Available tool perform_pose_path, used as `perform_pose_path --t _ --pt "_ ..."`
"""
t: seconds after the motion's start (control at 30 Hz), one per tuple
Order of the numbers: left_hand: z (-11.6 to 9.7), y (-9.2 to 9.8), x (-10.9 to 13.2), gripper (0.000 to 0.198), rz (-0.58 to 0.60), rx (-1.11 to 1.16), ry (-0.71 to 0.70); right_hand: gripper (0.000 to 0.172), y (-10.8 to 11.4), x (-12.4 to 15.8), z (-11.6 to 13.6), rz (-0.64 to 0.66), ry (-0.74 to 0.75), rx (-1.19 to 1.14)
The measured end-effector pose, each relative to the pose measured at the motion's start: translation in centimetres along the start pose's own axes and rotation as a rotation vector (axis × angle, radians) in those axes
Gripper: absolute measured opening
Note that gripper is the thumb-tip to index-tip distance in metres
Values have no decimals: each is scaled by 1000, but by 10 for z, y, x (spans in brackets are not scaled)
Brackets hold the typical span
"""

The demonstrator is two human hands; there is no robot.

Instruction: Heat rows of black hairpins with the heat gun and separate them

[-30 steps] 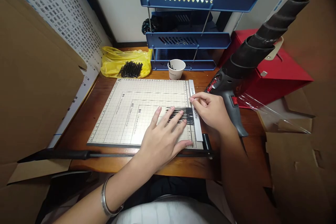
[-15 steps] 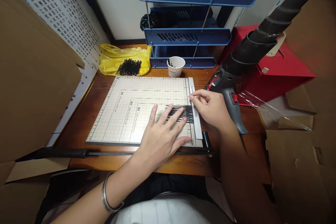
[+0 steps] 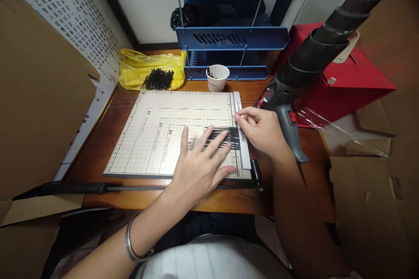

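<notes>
My left hand [image 3: 198,165] lies with its fingers spread over a row of thin black sticks [image 3: 231,135] on the paper cutter's gridded board [image 3: 131,139]. The sticks lie side by side, their right ends at the pale metal strip [image 3: 245,152] along the board's right side; the fingers partly cover their left ends. Just above the row, my right hand [image 3: 262,130] rests by the strip with thumb and forefinger pinched together. Whatever is between those fingertips, if anything, is too small to make out. The cutter's long blade arm [image 3: 131,188] runs along the board's near edge.
A yellow plastic bag [image 3: 131,69] with a pile of short black pieces [image 3: 158,79] lies behind the board. Beside it stand a white paper cup [image 3: 217,83] holding black pieces and a blue tiered rack [image 3: 232,38]. A heat gun [image 3: 296,69] and red box [image 3: 353,91] are at right.
The view has shifted slightly, moving the scene up and left. My left little finger has spread a little further left; the right hand keeps its pinch by the strip.
</notes>
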State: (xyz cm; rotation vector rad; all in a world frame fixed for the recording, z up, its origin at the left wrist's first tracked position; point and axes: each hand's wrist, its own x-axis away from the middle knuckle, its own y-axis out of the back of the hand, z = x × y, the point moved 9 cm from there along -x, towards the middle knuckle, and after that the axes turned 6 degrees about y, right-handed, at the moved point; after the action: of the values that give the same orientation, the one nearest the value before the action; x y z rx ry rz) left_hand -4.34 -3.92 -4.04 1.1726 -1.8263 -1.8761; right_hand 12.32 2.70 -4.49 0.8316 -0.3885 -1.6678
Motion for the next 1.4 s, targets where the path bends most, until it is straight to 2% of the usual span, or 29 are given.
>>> perform_pose_path --t 0.4,1.4 --pt "-3 10 7 46 -120 7 -17 25 0 1 0 8 -4 7" --pt "0 2 2 47 -7 115 -33 25 -3 1 8 31 2 3"
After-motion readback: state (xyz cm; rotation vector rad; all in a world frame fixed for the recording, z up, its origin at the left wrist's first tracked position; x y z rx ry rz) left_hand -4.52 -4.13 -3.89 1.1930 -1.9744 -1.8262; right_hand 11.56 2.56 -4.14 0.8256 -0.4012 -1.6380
